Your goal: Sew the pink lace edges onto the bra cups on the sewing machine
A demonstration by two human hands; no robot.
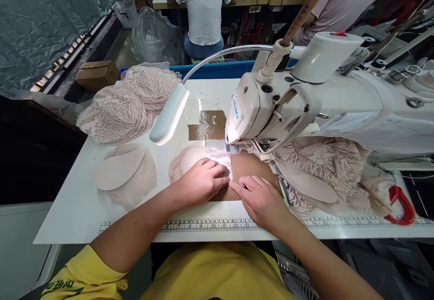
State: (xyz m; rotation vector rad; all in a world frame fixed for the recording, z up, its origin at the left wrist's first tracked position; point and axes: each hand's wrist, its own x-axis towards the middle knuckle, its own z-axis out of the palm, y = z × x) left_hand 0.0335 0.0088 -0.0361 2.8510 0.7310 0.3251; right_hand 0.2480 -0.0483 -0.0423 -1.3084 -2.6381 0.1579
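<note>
Under the head of a white sewing machine [252, 105] lies a piece of white lace fabric [219, 151], with a beige fabric cup [190, 159] joining it on the left. My left hand [203, 180] is closed on the near edge of the lace, its fingers bent and pressed together. From the other side my right hand [261, 200] pinches the same edge, thumb and forefinger close to the left fingertips. The needle area is just beyond the hands and partly hidden. Brown covering [252, 169] shows on the machine bed beneath the work.
Two bundles of beige lace [118, 110] and loose fabric cups [125, 173] are on the left. More lace pieces [339, 164] and red-handled scissors [405, 207] lie right. A lamp [169, 114] overhangs the table; a ruler strip [210, 225] lines its front. A person [205, 10] sits beyond.
</note>
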